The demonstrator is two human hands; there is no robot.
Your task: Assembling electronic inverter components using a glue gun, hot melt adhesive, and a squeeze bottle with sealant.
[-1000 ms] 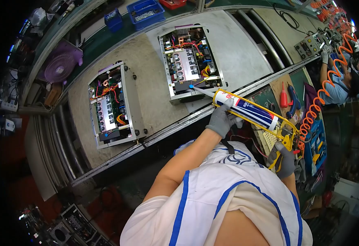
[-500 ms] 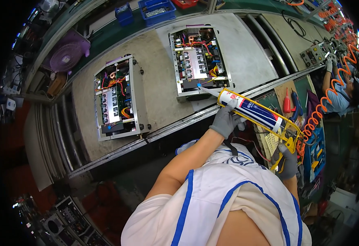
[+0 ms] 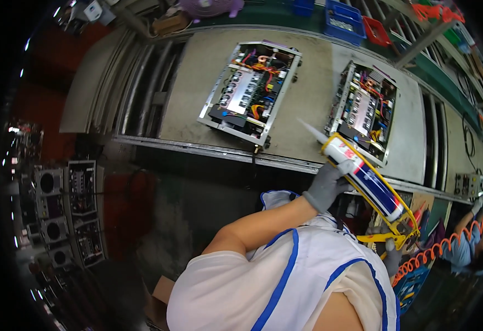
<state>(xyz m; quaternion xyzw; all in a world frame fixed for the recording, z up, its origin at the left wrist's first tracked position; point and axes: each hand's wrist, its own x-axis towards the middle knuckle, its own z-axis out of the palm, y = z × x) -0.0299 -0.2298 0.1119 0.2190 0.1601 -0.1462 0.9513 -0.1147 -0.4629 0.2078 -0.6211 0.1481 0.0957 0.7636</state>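
My left hand (image 3: 328, 186), in a grey glove, is closed around the front of a yellow caulking gun (image 3: 369, 181) loaded with a white and blue sealant cartridge. At the gun's rear, my right hand (image 3: 393, 258), also gloved, grips the handle and is partly hidden by it. The pale nozzle (image 3: 311, 132) points up and left over the bench, apart from both units. Left of it lies an open metal-cased electronic unit (image 3: 242, 91) with coloured wires and a silver plate. A second such unit (image 3: 361, 110) sits just beyond the cartridge's front.
The units rest on a conveyor bench (image 3: 186, 118) with rollers (image 3: 156, 83) at the left. Blue (image 3: 343, 23) and red bins (image 3: 376, 31) stand behind. An orange coiled hose (image 3: 446, 237) hangs at the right, near another person in blue (image 3: 469, 248). More units (image 3: 81, 190) stand at the lower left.
My view has swung left, so the bench and units appear shifted right. The nozzle has come away from the right-hand unit and now points between the two units. Both hands keep hold of the caulking gun.
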